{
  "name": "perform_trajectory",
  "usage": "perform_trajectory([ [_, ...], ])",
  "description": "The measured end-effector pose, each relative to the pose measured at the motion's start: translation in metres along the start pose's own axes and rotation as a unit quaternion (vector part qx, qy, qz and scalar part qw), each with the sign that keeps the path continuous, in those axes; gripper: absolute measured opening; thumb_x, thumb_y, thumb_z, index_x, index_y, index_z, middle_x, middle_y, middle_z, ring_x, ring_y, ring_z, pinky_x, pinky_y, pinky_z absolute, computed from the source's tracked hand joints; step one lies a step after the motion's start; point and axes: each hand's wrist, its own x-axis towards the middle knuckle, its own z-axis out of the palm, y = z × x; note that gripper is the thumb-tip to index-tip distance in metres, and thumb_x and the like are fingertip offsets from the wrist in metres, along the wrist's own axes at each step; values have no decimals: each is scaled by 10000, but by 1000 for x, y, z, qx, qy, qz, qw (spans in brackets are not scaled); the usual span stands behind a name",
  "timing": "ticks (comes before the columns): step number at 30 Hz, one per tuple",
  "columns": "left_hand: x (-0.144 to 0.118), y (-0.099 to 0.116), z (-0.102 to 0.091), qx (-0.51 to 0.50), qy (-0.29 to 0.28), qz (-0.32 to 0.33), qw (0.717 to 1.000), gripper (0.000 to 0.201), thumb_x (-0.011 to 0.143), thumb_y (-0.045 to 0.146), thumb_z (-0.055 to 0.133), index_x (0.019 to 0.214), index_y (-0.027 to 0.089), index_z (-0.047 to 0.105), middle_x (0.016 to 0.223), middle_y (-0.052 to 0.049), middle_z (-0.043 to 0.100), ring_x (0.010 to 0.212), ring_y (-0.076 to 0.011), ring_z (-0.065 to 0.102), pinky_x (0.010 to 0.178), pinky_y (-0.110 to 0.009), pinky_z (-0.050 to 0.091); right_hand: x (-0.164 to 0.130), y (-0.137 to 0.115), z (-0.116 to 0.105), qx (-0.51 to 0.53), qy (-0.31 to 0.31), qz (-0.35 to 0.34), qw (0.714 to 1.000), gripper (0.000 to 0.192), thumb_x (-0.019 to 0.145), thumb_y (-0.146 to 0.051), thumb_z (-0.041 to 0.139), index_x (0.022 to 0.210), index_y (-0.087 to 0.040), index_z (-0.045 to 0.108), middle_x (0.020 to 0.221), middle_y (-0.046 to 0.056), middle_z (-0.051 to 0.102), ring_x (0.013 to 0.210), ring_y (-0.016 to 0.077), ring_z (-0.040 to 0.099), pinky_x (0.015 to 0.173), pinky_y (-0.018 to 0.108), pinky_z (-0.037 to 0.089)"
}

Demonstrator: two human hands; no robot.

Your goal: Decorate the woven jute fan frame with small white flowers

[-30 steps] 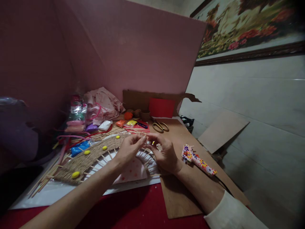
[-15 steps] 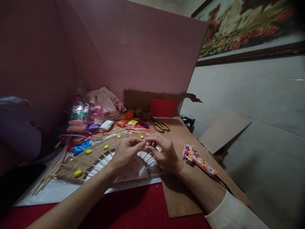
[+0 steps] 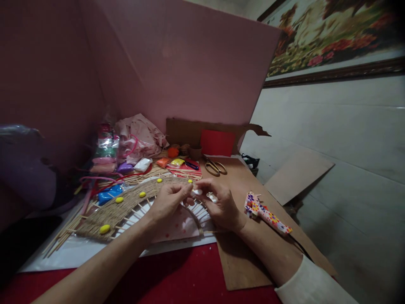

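Observation:
My right hand (image 3: 223, 204) is closed, its thumb and forefinger around a small white piece of modelling clay (image 3: 196, 192). A further white lump shows by its curled fingers. Opposite it, my left hand (image 3: 169, 202) is pinched, fingertips close to the white piece; whether they grip anything is hidden. Both hands are over a fan-shaped piece (image 3: 126, 210) made of thin sticks with a wide band of twine. Yellow clay dots (image 3: 119, 200) sit along the band. Below my hands, its inner part is pale cloth (image 3: 172, 227) with pink spots.
Behind the fan lie clay packets, including a blue one (image 3: 109, 194) and a white one (image 3: 143, 164), and loose sticks. Gold-handled scissors (image 3: 216, 168) rest on brown cardboard (image 3: 247, 266). A flower-patterned strip (image 3: 267, 215) lies right of my right hand. A pink panel (image 3: 190, 63) stands behind.
My fingertips have drawn slightly apart, and the white clay piece between them shows more clearly. The whole view has shifted a little.

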Motion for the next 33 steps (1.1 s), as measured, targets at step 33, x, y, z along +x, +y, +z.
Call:
perform_trajectory([
  [33, 5, -1, -8, -221, -21, -30, 975, 178, 705, 219, 730, 813, 117, 633, 638, -12, 618, 508, -57, 527, 456, -160, 382, 2, -2, -1, -19, 6, 33, 999, 85, 862, -211, 554, 917, -168, 603, 821, 39, 603, 740, 140, 569, 667, 283, 480],
])
